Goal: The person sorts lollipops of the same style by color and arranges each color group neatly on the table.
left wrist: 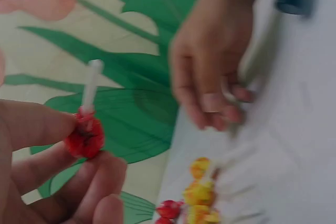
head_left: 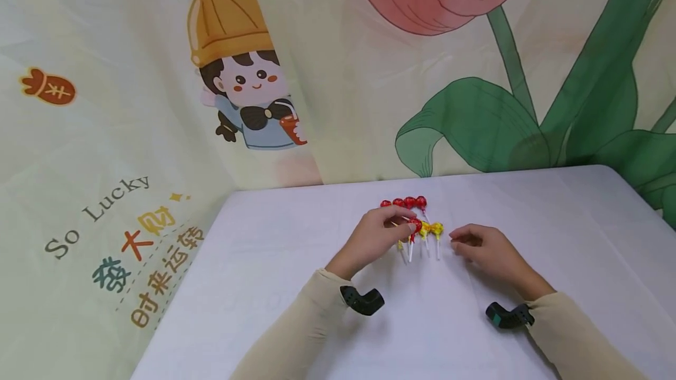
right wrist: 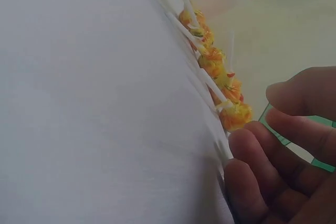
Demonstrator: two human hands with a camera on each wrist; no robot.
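My left hand (head_left: pixel 381 228) pinches a red-wrapped lollipop (left wrist: pixel 85 136) by its head, between thumb and fingers. Its white stick points up in the left wrist view. Just beneath that hand, a row of yellow-wrapped lollipops (head_left: pixel 436 228) lies on the table with sticks toward me. A row of red lollipops (head_left: pixel 409 202) lies behind them, partly hidden by my left hand. To the right of the yellow row is my right hand (head_left: pixel 488 251), fingers loosely bent, holding nothing. In the right wrist view its fingertips (right wrist: pixel 242 142) are close beside the end yellow lollipop (right wrist: pixel 235 116).
A white-covered table (head_left: pixel 253 309) spans the lower part of the head view. Behind it hangs a printed backdrop (head_left: pixel 338 75) with a tulip and a cartoon figure. Each wrist wears a black camera, one on the left (head_left: pixel 363 301) and one on the right (head_left: pixel 508 315).
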